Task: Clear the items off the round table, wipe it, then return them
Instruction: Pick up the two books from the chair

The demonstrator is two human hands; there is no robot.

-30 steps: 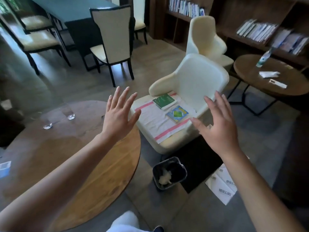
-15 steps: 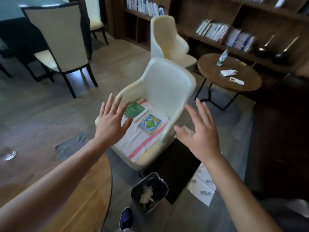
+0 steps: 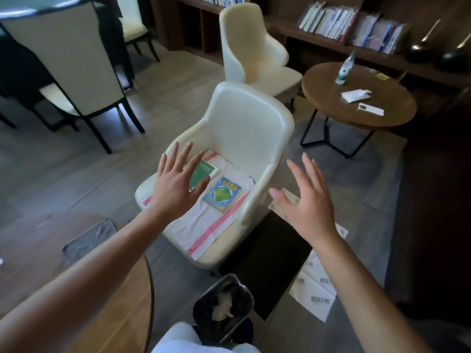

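While both my hands hover spread and holding nothing, left hand partly covering the green book, the blue book lies flat just right of its fingers on a pink-striped cloth in the cream chair, long axis angled away-right, round table behind the left wrist, right hand beyond the armrest.

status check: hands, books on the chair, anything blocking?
Left hand and right hand open, holding nothing. Green book and blue book lie on the cloth on the cream chair. Bin stands on the floor before the chair.

Bare forearms; perhaps white trousers
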